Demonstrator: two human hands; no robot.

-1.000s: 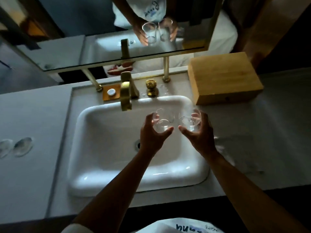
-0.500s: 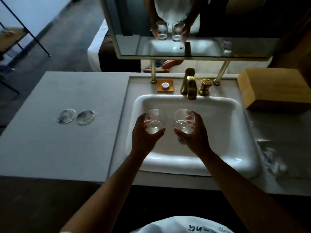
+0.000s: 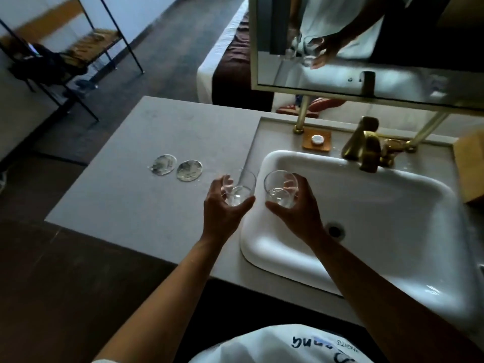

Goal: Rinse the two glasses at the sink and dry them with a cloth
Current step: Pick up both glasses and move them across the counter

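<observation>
A: Where the grey counter (image 3: 125, 205) meets the white sink (image 3: 392, 231), 2 glasses, both upright, side by side, close but apart.

B: Left glass (image 3: 239, 189) gripped by left hand (image 3: 225, 208), fingers and thumb curled round it, over the counter edge just left of the basin rim.

A: Right glass (image 3: 280, 188) gripped the same way by right hand (image 3: 298, 213), above the basin's left end.

B: Beyond the left hand, 2 round coasters (image 3: 176, 167) flat on the counter. Brass tap (image 3: 366, 150) well right of both glasses.
</observation>
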